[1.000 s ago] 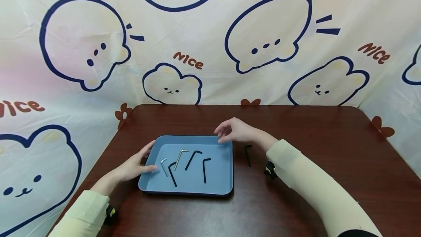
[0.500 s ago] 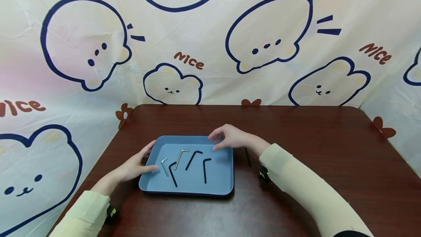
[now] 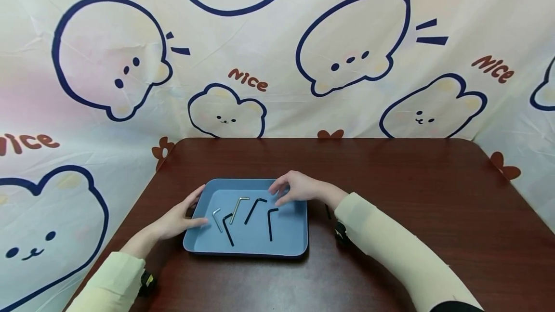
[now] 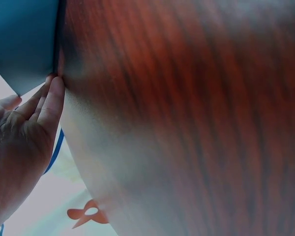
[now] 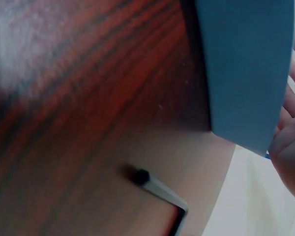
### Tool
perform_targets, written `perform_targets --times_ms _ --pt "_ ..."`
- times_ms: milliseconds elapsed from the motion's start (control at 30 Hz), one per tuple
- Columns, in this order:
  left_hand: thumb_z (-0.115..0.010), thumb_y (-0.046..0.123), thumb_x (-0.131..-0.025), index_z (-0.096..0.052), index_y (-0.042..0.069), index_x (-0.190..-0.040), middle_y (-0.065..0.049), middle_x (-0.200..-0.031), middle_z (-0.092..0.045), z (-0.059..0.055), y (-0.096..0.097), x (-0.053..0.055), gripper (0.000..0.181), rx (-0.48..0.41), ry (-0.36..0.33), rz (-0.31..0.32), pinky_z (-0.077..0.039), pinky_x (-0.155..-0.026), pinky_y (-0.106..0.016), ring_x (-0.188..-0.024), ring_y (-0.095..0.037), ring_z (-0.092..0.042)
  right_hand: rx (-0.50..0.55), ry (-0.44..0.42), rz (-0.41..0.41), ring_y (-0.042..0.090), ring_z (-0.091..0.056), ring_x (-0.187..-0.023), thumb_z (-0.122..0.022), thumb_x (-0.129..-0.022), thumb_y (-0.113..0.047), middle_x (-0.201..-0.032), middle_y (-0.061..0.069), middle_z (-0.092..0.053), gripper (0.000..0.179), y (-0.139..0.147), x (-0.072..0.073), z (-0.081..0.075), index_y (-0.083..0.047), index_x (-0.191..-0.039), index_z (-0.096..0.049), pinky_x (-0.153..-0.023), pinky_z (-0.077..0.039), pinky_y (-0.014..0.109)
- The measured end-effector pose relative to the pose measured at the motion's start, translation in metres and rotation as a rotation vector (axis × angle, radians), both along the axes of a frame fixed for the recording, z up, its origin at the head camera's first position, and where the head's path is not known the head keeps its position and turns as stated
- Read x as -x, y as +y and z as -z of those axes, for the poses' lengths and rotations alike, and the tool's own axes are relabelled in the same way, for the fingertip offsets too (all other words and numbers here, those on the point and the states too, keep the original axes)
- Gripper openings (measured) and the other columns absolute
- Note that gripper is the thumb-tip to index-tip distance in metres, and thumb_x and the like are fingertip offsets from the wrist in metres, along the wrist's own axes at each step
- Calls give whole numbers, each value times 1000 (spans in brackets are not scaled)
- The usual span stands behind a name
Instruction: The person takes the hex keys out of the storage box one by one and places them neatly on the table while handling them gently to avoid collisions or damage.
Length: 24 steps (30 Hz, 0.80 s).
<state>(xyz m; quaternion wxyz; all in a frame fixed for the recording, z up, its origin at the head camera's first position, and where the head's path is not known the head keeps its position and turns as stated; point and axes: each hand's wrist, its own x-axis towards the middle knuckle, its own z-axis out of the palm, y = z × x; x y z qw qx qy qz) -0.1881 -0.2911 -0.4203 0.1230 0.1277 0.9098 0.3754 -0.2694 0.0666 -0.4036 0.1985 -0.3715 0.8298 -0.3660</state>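
Several L-shaped hex keys lie in the blue tray (image 3: pixel 288 249): a silver hex key (image 3: pixel 217 220), a brass-coloured hex key (image 3: pixel 234 210) and some black ones. My left hand (image 3: pixel 175 218) holds the tray's left side, thumb over the rim and fingers along the outer wall. Above the tray's far right corner is my right hand (image 3: pixel 299 188), fingers loosely bent with nothing between them. Its thumb tip is close to the rightmost black hex key (image 3: pixel 270 227). Right of the tray, another hex key (image 5: pixel 164 193) lies on the table, mostly hidden by the right forearm in the head view.
The dark brown wooden table (image 3: pixel 390 177) extends right of the tray and behind it. A pale cloth (image 3: pixel 282 52) with cartoon drawings hangs along the far edge and the sides.
My right hand has moved left and toward me over the tray, its forearm covering more of the outside hex key. The left hand, tray and keys inside stay put.
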Motion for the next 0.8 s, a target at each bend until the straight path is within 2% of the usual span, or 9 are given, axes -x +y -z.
perform_targets --times_ms 400,633,800 --pt "-74 26 -87 -11 8 -155 -31 -148 -29 0 -1 -1 95 -2 9 3 -35 -100 -64 -131 -50 -33 -91 48 -36 13 -62 -96 -80 -82 -13 -108 -2 -69 34 -11 -5 6 -9 -115 -72 -80 -51 24" --pt "-74 25 -87 -10 7 -155 -31 -148 -29 1 -2 0 95 -16 13 16 -36 -100 -62 -131 -50 -34 -144 101 -43 7 -58 -86 -80 -82 -15 -102 -8 -68 25 -19 -5 10 -15 -107 -75 -72 -50 23" --pt "-74 24 -87 -10 8 -155 -31 -149 -29 1 -2 0 95 -27 16 21 -36 -100 -62 -131 -49 -34 -141 109 -40 6 -56 -79 -80 -81 -12 -94 -9 -66 19 -22 -5 13 -15 -99 -78 -66 -49 22"
